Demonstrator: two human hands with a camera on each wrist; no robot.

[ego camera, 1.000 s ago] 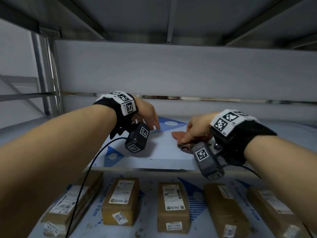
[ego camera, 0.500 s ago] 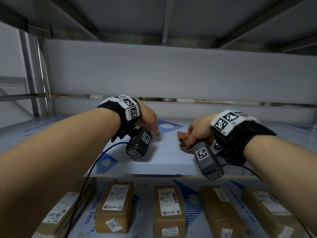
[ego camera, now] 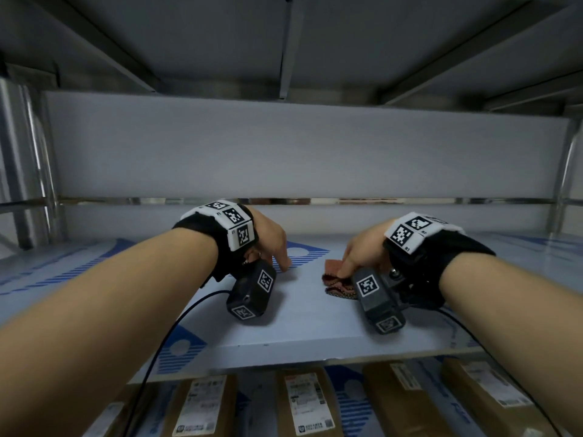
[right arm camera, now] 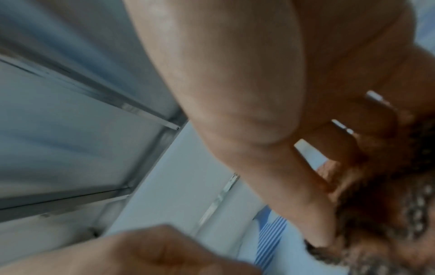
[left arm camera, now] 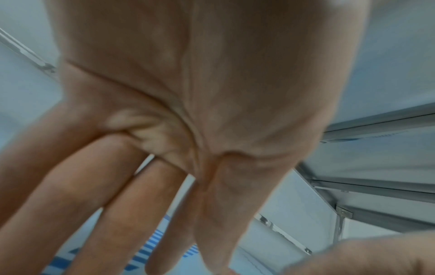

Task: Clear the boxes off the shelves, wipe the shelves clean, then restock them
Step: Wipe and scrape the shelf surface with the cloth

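Note:
The white shelf board (ego camera: 315, 323) with blue print carries no boxes. My left hand (ego camera: 282, 263) touches it with straight fingers pointing down; the left wrist view shows those fingers (left arm camera: 113, 214) spread above the blue stripes. A hand's width to the right, my right hand (ego camera: 347, 269) grips a reddish-brown patterned cloth (ego camera: 334, 280) that lies bunched on the board. In the right wrist view its fingers (right arm camera: 329, 148) curl round the cloth (right arm camera: 388, 214). Several brown cardboard boxes (ego camera: 303, 402) with white labels lie in a row on the shelf below.
A grey back panel (ego camera: 299, 146) closes the shelf behind my hands. The underside of the upper shelf (ego camera: 220, 42) hangs close overhead. Steel posts stand at the left (ego camera: 28, 184) and right (ego camera: 564, 184). Black cables (ego camera: 164, 342) trail from both wrist cameras over the front edge.
The head view has tilted up, so the boxes sit lower in the picture. Both hands stay at about the same spot on the board, the right one still holding the cloth.

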